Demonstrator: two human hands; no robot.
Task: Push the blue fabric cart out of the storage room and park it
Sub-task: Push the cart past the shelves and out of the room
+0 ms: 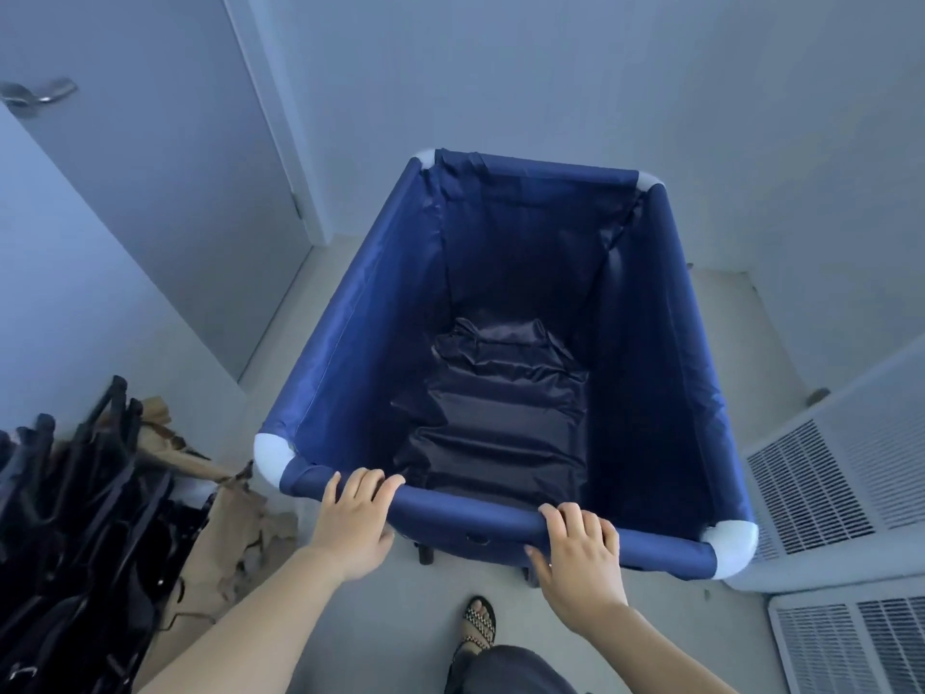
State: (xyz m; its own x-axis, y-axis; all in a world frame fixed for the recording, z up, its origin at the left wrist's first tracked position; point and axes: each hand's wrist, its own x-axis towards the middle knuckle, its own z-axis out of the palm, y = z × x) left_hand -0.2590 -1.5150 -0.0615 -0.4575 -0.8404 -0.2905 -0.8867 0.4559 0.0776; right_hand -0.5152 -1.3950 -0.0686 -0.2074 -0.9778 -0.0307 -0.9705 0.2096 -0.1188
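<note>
Between door and vent wall: blue fabric cart [505, 343] stands on the pale floor [350, 618], its far end near the corner, the near rail just in front of the person.
Grip, left: left hand [355, 523] wrapped over the near rail [470, 515], fingers curled on top, thumb beneath; closed on the rail.
Grip, right: right hand [580, 553] likewise closed over the same rail, nearer the right corner cap [731, 545].
Handling (judged): empty apart from a crumpled liner, so likely light and quick to roll; fabric walls soft, only the tube frame stiff. Sleeve cloth over the rail may slip a little under the palms.
Where to hold: the near rail, hands apart as now; pushing on the walls would only cave them in.
Look: deep rectangular bin, navy fabric sleeved over rails, white caps at four corners, dark wheels [425, 553] just visible under the near end.
Hazards: bags [75, 518] and brown paper [235, 533] close on the left; louvred panel [821, 483] touching or just beside the right corner.
Door [150, 192]: ahead left.
</note>
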